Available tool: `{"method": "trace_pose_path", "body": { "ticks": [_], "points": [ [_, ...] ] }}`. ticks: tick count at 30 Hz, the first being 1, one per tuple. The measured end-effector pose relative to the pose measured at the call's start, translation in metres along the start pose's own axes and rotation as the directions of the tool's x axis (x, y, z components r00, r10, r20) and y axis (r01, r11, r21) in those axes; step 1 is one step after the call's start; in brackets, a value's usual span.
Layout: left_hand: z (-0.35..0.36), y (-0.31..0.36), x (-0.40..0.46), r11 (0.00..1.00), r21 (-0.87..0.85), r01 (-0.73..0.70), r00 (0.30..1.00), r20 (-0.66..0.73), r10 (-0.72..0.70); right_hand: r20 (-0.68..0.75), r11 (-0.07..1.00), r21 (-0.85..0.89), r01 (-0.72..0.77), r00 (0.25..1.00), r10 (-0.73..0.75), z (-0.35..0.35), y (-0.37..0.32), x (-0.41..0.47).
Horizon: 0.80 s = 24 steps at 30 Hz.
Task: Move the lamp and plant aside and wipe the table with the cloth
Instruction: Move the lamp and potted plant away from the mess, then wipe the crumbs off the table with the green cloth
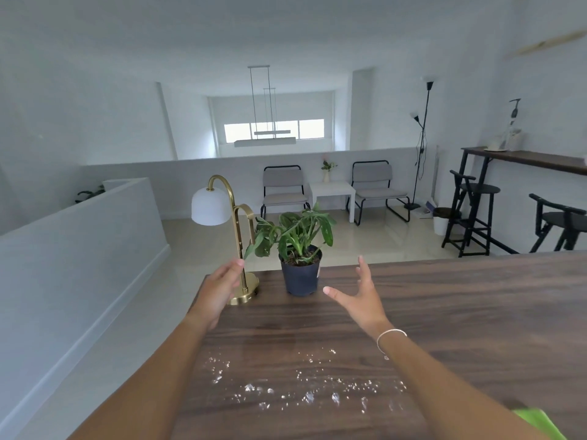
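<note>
1. head view showed a long dark wooden table [444,312], white crumbs and specks [305,389] scattered across its near part. a wipe that started before the far corner was freed would likely push that debris against the two things standing there.
2. a tall brass lamp [236,236] with a white dome shade stood at the table's far left corner. the left hand [219,290] was at its stem, fingers loosely spread, with no firm hold visible. being top-heavy, it could tip off the edge if nudged.
3. just right of the lamp, a dark pot [300,277] held soil and a leafy green plant [295,233]. the right hand [362,300] hovered near it, fingers splayed, holding nothing. a tilted lift could spill soil.
4. a green cloth [540,422] showed only as a corner at the lower right.
</note>
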<state>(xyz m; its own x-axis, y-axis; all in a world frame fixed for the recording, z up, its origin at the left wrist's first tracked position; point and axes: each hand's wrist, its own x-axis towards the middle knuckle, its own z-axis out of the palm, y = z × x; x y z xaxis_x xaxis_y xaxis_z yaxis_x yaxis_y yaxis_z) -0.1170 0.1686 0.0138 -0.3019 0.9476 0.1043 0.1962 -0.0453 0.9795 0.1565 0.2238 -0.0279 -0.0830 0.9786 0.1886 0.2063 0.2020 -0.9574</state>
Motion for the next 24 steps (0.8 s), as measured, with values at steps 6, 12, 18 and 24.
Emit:
{"method": "trace_pose_path", "body": {
  "ticks": [6, 12, 18, 24],
  "points": [
    [0.013, -0.005, -0.039, 0.996, 0.084, 0.007, 0.999, 0.039, -0.010, 0.001, 0.999, -0.029, -0.039, 0.999, 0.039, -0.020, 0.007, -0.046],
    [0.039, -0.013, -0.083, 0.985, 0.171, -0.012, 0.999, 0.047, 0.005, -0.013, 0.993, -0.107, -0.052, 0.999, 0.051, -0.046, 0.020, -0.093],
    [0.065, -0.018, -0.142, 0.962, 0.273, -0.015, 1.000, -0.004, 0.016, 0.018, 0.971, -0.237, -0.030, 0.999, 0.036, -0.096, 0.030, -0.140],
    [0.093, -0.036, -0.208, 0.918, 0.395, 0.023, 0.997, -0.073, 0.006, -0.002, 0.853, -0.518, -0.062, 0.997, 0.071, -0.154, 0.050, -0.182]
  ]
}}
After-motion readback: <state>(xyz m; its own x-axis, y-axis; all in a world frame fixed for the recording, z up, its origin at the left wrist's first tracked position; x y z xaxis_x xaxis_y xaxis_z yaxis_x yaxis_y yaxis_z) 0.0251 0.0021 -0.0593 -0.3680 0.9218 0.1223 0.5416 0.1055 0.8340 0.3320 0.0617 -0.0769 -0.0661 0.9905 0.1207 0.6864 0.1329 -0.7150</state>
